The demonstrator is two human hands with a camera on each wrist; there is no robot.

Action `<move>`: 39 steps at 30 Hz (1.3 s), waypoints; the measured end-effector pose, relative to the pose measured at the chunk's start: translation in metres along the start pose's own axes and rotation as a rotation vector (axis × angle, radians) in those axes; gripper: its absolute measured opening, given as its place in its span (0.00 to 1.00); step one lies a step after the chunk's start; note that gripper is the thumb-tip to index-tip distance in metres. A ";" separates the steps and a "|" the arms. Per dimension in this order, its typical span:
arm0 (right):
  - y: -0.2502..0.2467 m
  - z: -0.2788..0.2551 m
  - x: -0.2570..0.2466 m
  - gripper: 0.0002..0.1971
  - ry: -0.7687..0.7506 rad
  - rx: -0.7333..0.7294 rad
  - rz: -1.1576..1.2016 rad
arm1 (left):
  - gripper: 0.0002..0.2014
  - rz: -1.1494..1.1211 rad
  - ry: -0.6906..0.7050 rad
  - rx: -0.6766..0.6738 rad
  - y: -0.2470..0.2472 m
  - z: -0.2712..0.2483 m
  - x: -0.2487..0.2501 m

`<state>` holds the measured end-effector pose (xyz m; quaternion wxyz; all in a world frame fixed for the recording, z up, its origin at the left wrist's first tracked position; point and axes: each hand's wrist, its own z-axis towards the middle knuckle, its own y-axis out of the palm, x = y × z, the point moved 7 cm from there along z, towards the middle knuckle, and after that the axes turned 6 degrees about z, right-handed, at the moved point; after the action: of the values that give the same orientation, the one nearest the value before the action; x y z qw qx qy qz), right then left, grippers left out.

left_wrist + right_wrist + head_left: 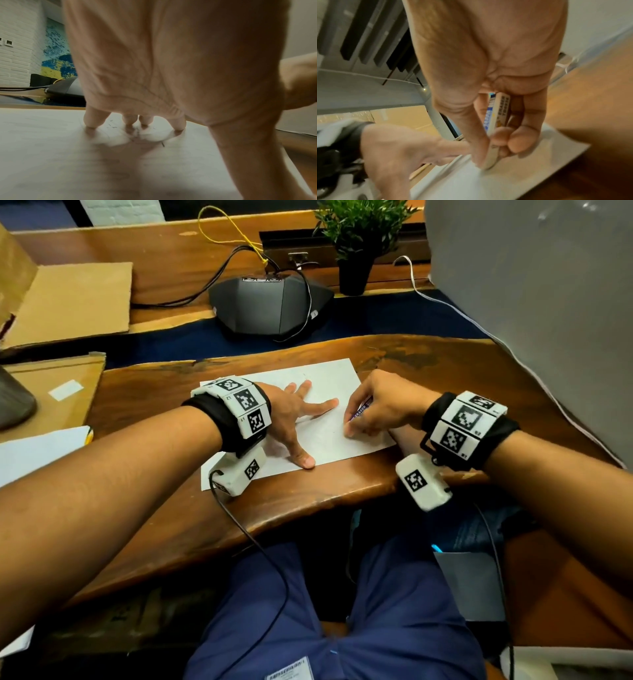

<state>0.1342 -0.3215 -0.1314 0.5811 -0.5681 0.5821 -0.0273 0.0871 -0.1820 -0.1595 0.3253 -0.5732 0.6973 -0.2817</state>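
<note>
Near the front edge of the tabletop [428, 361], as the head view shows it, we have a white sheet [329, 374] lying flat. Our left hand [291, 416] presses on it with fingers spread straight, holding nothing. Our right hand [380, 405] has its fingers curled round an eraser [361, 409], whose tip meets the paper toward the sheet's right edge. The sheet's front right corner lies near the tabletop's front edge, so we judge that a hard stroke toward us could push paper over that edge and crease it.

From the left wrist, our fingers [93, 119] stand on their tips among faint pencil marks [111, 123]. Only the tips bear down; if they slip, the sheet [51, 148] may slide or buckle under the rubbing.

From the right wrist, the eraser [498, 116] is pinched low between thumb and fingers, its rounded end on the sheet [522, 175], just to the right of the left hand [399, 146]. Nothing pins the paper beyond the eraser, so a stroke toward that free edge could wrinkle or tear it. Too steep a tilt might also smear graphite instead of lifting it.
</note>
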 end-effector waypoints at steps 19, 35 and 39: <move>0.008 0.013 -0.018 0.07 -0.061 0.052 -0.097 | 0.61 -0.015 0.002 0.008 0.002 -0.004 -0.003; -0.002 0.021 -0.017 0.07 -0.035 0.082 -0.072 | 0.62 -0.005 0.021 0.011 0.002 0.000 -0.004; 0.021 0.010 -0.026 0.06 -0.138 0.040 -0.174 | 0.63 -0.010 0.019 0.006 0.003 0.000 -0.005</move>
<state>0.1198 -0.2896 -0.1319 0.6267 -0.6051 0.4885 -0.0499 0.0862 -0.1761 -0.1614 0.3189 -0.5730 0.6967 -0.2910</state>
